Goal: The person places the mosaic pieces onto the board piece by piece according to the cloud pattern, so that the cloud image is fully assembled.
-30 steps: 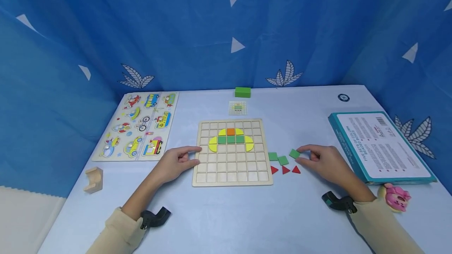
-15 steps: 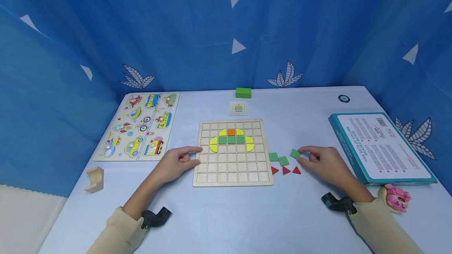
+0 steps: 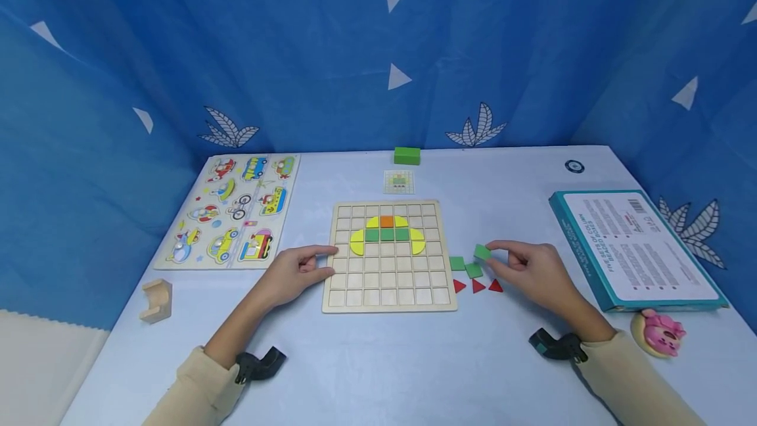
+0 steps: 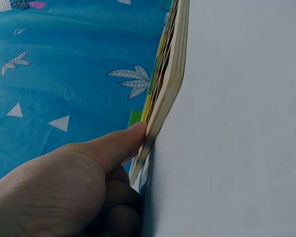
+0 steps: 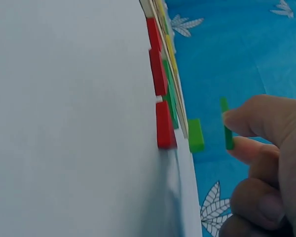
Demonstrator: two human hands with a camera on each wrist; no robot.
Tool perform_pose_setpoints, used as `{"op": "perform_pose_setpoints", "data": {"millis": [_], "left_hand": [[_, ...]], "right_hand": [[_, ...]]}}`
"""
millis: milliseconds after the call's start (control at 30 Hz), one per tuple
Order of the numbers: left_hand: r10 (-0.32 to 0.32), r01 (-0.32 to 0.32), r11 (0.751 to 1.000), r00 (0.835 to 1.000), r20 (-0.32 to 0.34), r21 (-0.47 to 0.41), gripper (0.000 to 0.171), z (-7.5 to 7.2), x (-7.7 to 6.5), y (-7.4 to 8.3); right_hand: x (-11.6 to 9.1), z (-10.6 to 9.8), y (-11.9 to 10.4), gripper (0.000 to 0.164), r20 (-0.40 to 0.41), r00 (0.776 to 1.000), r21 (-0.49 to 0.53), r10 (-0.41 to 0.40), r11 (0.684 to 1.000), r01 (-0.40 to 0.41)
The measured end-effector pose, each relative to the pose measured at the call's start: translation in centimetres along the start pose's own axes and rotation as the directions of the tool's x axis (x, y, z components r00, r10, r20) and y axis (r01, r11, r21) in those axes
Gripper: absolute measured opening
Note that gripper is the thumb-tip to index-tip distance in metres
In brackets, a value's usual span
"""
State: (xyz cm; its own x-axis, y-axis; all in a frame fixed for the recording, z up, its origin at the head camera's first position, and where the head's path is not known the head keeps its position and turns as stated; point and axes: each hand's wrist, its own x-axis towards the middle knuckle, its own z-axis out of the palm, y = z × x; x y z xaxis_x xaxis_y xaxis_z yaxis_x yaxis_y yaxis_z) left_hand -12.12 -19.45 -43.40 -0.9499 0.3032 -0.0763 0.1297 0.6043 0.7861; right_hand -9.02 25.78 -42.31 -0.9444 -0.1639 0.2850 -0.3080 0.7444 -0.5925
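In the head view a wooden grid board (image 3: 380,279) lies mid-table, with yellow quarter-round pieces (image 3: 357,242), an orange square (image 3: 386,221) and a row of green squares (image 3: 387,235) set in its upper cells. The thumb and index finger of my left hand (image 3: 296,274) touch the board's left edge. Between thumb and index finger my right hand (image 3: 537,273) pinches a green square tile (image 3: 481,252); in the right wrist view this tile is seen edge-on, raised off the table. Below it lie two loose green tiles (image 3: 474,271) and three red triangles (image 3: 478,286), right of the board.
A small pattern card (image 3: 399,181) and a green block (image 3: 407,156) are behind the board. At left lie a vehicle picture puzzle (image 3: 236,212) and a curved wooden block (image 3: 157,301). To the right are a teal-edged box (image 3: 641,248) and a pink figure (image 3: 662,334).
My right hand has lifted the green tile from the table and carried it slightly left, toward the board. My left hand stays at the board's edge.
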Motion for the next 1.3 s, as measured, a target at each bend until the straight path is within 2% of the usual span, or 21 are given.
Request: {"op": "perform_pose_setpoints", "data": {"millis": [233,433,900,1300], "left_hand": [[-0.002,0.002,1.000,1.000,-0.003,0.012,0.038,0.1,0.2,-0.1],[0.003,-0.003,1.000,1.000,-0.002,0.016,0.038,0.1,0.3,-0.1],[0.000,0.000,1.000,1.000,-0.010,0.005,0.038,-0.1,0.2,0.1],[0.008,-0.008,1.000,1.000,-0.004,-0.005,0.038,0.0,-0.1,-0.1]], "right_hand": [[0.5,0.5,-1.9,0.029,0.038,0.999,0.036,-0.003,0.999,0.001],[1.5,1.2,-3.1,0.028,0.068,0.994,0.078,-0.084,0.994,0.078],[4.1,4.0,-5.9,0.030,0.203,0.965,0.171,-0.165,0.977,0.131],[6.8,6.8,-8.7,0.024,0.237,0.938,0.207,-0.254,0.956,0.206]]}}
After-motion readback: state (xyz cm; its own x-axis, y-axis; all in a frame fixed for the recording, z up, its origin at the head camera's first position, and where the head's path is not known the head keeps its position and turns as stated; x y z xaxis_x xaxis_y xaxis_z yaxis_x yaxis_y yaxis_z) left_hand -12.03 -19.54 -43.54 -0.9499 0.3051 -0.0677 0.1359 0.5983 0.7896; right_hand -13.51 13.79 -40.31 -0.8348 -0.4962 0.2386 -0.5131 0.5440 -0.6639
